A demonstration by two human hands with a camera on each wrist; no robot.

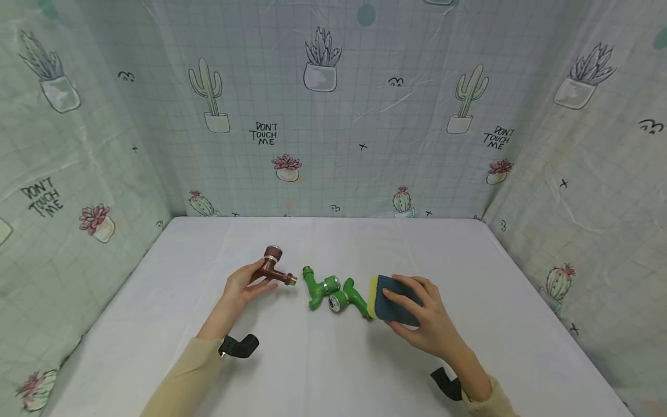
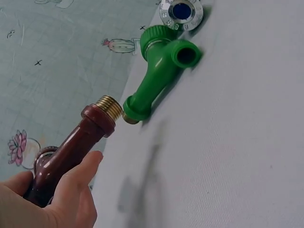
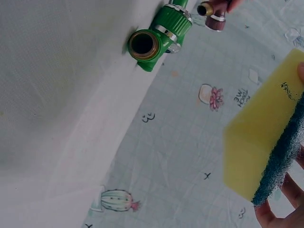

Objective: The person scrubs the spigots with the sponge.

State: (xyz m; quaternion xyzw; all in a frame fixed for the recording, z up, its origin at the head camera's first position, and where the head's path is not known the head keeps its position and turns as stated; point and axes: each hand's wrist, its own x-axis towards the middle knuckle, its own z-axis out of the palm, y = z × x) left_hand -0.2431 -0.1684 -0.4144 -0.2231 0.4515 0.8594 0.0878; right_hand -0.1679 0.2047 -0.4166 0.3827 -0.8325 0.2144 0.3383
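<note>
A dark brown tap [image 1: 270, 268] with a brass threaded end is gripped in my left hand [image 1: 242, 288], raised above the table. In the left wrist view its thread [image 2: 109, 107] points toward a green tap [image 2: 159, 71]. My right hand [image 1: 428, 315] holds a sponge [image 1: 397, 300], yellow on one side with a dark blue-green scouring face. Between the hands, one green tap [image 1: 315, 288] lies on the left and a second green tap [image 1: 356, 297] on the right, their knobs close together. The sponge is near the second tap's threaded end.
A white cloth-covered table [image 1: 307, 370] lies under everything. Patterned curtains [image 1: 333, 156] with cactus prints rise behind and along both sides. Black straps [image 1: 241, 346] are on the wrists.
</note>
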